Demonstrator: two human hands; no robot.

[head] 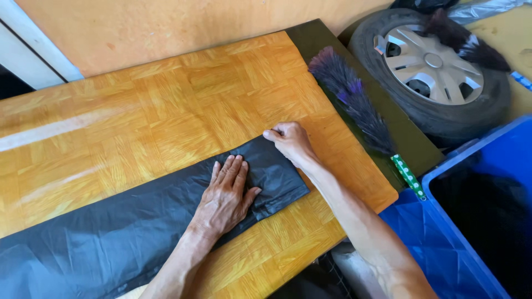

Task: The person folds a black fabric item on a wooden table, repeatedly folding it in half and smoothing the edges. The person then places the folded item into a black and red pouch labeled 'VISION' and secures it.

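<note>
Black, crinkled plastic film lies nearest the viewer: a long flat black plastic bag (111, 232) stretched across the front of the desk (166, 99), running from the lower left corner up to a squared end near the middle. The left hand (224, 196) rests palm down on that end, fingers (230, 169) released and spread flat, pressing the film against the wood. Just beyond it, the right hand (291, 141) sits at the bag's far corner, its fingers (274, 133) clenched in a pinch on the bag's edge.

The desk has a glossy orange-brown surface patterned like small parquet squares, with pale streaks of reflected light on its left side. A dark olive sheet (399, 127) shows along its right edge. On that sheet lies a feather duster (354, 102) with shaggy purple-black plumes and a green handle dotted with white.

To the lower right stands a blue plastic bin (443, 243), smooth-walled with a dark inside. Farther back, a car tyre (438, 111) with a silver spoked hubcap lies flat, a second dark duster (465, 39) resting across it. A plain orange wall (166, 27) closes the far side.
</note>
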